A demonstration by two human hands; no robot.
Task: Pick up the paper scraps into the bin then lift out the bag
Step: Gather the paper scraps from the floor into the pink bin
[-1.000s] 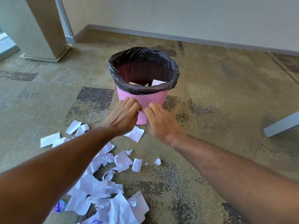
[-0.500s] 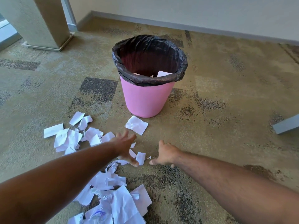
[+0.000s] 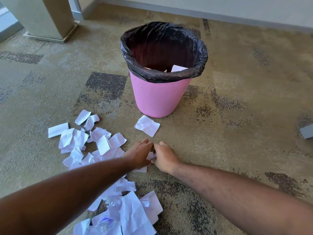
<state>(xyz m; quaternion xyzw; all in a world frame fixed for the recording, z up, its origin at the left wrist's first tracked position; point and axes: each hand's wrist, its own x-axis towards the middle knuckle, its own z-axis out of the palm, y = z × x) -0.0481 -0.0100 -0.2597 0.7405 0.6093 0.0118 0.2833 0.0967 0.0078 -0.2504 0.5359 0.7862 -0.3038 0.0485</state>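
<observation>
A pink bin (image 3: pixel 158 97) stands upright on the carpet, lined with a black bag (image 3: pixel 169 74) folded over its rim. A few white scraps (image 3: pixel 177 67) lie inside it. Several white paper scraps (image 3: pixel 94 143) are strewn on the carpet left of and below the bin, and one scrap (image 3: pixel 147 125) lies alone near the bin's base. My left hand (image 3: pixel 138 155) and my right hand (image 3: pixel 164 157) meet low on the carpet in front of the bin, fingers curled together around small paper scraps (image 3: pixel 151 156) pinched between them.
A beige pillar base (image 3: pixel 49 22) stands at the back left. A wall with a grey skirting board (image 3: pixel 220 16) runs along the back. A grey flat object (image 3: pixel 307 131) pokes in at the right edge. A larger crumpled heap of paper (image 3: pixel 125 216) lies near the bottom.
Both hands came down from the bin's front to the carpet, spread over the scraps, then closed together around a few small pieces. The view has tilted down and closer.
</observation>
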